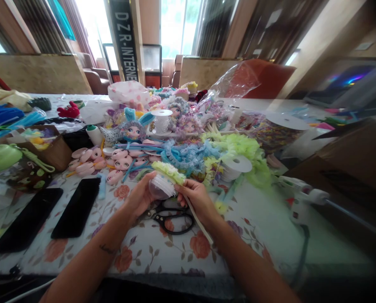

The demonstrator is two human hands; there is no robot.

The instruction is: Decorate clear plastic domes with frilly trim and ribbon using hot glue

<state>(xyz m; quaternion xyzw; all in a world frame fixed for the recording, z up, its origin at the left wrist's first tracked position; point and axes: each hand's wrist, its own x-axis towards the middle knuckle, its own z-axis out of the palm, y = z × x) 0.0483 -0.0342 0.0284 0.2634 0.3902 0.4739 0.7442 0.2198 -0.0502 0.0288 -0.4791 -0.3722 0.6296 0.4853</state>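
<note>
My left hand (140, 195) is wrapped round the side of a clear plastic dome (159, 189) with white trim about its rim. Yellow-green ruffled trim (168, 171) runs along the dome's upper edge. At the dome's right side, the fingers of my right hand (198, 198) pinch the trim. A pale narrow strip (201, 225) hangs from there past my right wrist. Black-handled scissors (178, 229) lie on the cloth just below both hands. The exact spot under my right fingertips is hidden.
Doll faces (121, 160) lie left of centre, near two black phones (76, 208). Blue ruffled trim (188, 155), green tulle (247, 153) and a white spool (236, 164) sit beyond my hands. A glue gun (301, 195) stands at right, beside a cardboard box (342, 176).
</note>
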